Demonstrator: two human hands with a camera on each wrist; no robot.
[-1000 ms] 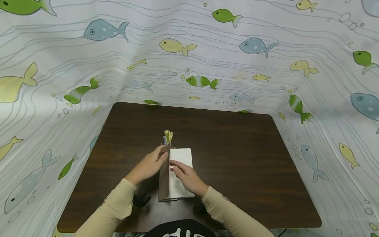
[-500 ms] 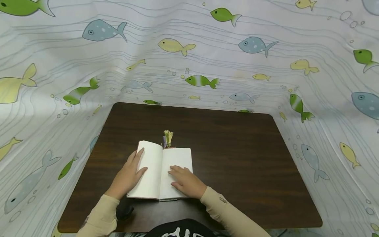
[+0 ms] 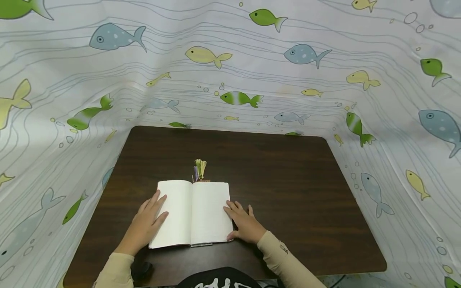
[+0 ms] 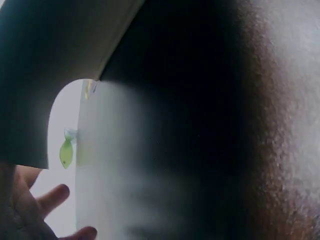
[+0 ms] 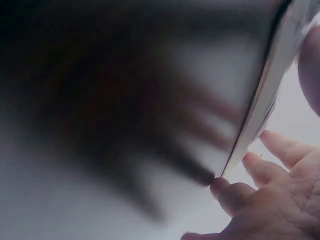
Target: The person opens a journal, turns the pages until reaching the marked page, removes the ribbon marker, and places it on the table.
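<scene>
An open notebook (image 3: 210, 212) with blank white pages lies flat near the table's front edge in the head view. My left hand (image 3: 144, 222) rests along its left edge, fingers spread over the page margin. At the opposite edge, my right hand (image 3: 248, 224) touches the notebook with thumb and fingertips, fingers extended. In the right wrist view, the right hand (image 5: 270, 195) has fingertips against the notebook's page edges (image 5: 260, 107). The left wrist view is dark; part of the left hand (image 4: 40, 210) shows at lower left. Yellow and purple tassels (image 3: 200, 169) stick out beyond the notebook's top.
The dark brown wooden table (image 3: 288, 192) extends behind and to the right of the notebook. A white curtain (image 3: 252, 68) printed with fish surrounds its back and sides. A black object (image 3: 142, 272) sits by the left wrist.
The notebook's cover has swung over to the left and now lies flat, exposing two blank pages. My left hand moved left with it; my right hand slid right to the edge.
</scene>
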